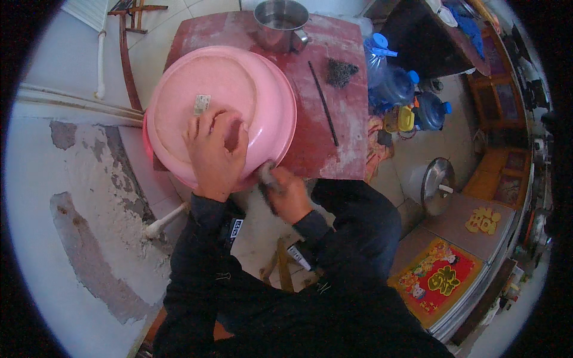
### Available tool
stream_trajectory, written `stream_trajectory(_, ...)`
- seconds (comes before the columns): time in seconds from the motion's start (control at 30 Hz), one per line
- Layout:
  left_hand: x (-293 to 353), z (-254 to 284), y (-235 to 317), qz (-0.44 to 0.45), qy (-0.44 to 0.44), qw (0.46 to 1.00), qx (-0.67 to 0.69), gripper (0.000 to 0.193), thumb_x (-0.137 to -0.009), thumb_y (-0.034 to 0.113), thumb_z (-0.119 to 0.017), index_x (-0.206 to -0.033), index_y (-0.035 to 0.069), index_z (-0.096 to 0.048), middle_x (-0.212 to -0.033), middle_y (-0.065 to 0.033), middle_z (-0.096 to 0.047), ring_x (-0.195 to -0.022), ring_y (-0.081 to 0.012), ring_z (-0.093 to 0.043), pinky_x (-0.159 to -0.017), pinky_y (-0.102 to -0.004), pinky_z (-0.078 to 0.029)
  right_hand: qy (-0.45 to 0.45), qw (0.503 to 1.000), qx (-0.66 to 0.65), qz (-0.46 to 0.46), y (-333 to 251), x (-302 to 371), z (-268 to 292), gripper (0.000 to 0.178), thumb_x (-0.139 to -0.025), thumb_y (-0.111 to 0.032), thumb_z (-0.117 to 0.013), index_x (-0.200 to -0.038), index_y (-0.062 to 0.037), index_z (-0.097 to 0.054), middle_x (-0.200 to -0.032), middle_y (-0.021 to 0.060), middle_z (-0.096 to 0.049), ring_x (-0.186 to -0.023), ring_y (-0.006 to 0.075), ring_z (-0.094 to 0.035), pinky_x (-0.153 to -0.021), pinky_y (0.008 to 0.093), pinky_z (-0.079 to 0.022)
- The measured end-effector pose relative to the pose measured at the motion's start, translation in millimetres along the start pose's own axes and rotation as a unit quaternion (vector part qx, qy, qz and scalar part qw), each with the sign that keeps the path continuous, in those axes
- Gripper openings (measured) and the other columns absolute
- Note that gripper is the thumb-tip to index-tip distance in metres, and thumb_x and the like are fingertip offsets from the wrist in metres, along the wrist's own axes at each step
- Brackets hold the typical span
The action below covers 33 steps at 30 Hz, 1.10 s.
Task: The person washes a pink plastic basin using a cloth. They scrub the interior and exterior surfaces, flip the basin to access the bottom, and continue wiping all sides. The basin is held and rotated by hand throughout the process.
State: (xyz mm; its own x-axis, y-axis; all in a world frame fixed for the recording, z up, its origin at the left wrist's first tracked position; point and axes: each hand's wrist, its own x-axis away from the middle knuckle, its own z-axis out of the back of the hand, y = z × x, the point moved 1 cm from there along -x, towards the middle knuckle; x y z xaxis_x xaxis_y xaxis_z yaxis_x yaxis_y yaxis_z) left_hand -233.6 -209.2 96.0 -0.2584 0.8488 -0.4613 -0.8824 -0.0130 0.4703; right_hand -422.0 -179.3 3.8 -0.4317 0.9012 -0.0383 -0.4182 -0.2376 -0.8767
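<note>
A: What is furthest left?

B: At nine o'clock, a wall (89, 197) with patches of flaked plaster, and a white pipe (100, 62) at ten o'clock.

A: And the hands?

B: The left hand (216, 152) lies flat on a pink basin (239, 83), which sits upside down on the red desk (334, 128) just above centre. Its grip is open, fingers spread and pressing on the basin's bottom; it clasps nothing. A small label (202, 104) sticks to the basin at eleven o'clock from that hand.

A: The right one?

B: The right hand (290, 194) is at the basin's lower rim, at five o'clock from the left hand. Its grip is closed around a grey scrubbing pad (267, 176), which touches the rim.

A: Further right on the desk?

B: A steel pot (280, 24) at twelve o'clock, touching the basin's far edge or just beside it; I cannot tell which. Then a thin dark stick (323, 102) and a second dark scrubbing pad (341, 71) at one o'clock.

A: Beyond the desk?

B: Blue-capped water bottles (397, 86) on the floor at two o'clock, and a white bucket with a metal lid (437, 185) at three o'clock.
</note>
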Motion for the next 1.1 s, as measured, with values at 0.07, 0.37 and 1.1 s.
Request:
stream_trajectory(0.07,0,1,-1,0.003,-0.006,1.0,-0.012,0.023,-0.082,0.017,-0.075,-0.105,0.016,-0.072,-0.115,-0.0034,-0.066,-0.106,-0.0316,-0.057,-0.093,-0.0461,-0.042,-0.063,0.998,-0.025,-0.003,-8,5,-8,0.037,-0.079,0.003,-0.07,-0.116,0.0039,-0.067,-0.111,0.0211,-0.071,-0.102,0.0388,-0.07,-0.087,0.042,-0.055)
stream_trajectory(0.37,0,1,-2,0.004,-0.013,1.0,-0.002,0.026,-0.082,0.018,-0.076,-0.107,0.015,-0.072,-0.115,-0.0041,-0.065,-0.107,-0.0321,-0.056,-0.092,-0.0465,-0.042,-0.075,0.955,-0.266,-0.104,-74,-107,98,0.03,-0.095,-0.022,-0.072,-0.115,0.001,-0.072,-0.099,0.0031,-0.074,-0.087,0.01,-0.066,-0.077,0.0292,-0.054)
stream_trajectory(1.1,0,7,3,0.013,-0.013,0.999,0.04,0.024,-0.082,0.013,-0.075,-0.105,0.013,-0.071,-0.115,-0.0069,-0.064,-0.105,-0.0332,-0.057,-0.093,-0.0463,-0.044,0.094,0.969,0.158,0.167,-70,-174,73,0.034,-0.087,-0.019,-0.078,-0.117,-0.0041,-0.068,-0.104,0.0176,-0.067,-0.1,0.0397,-0.063,-0.089,0.0456,-0.051)
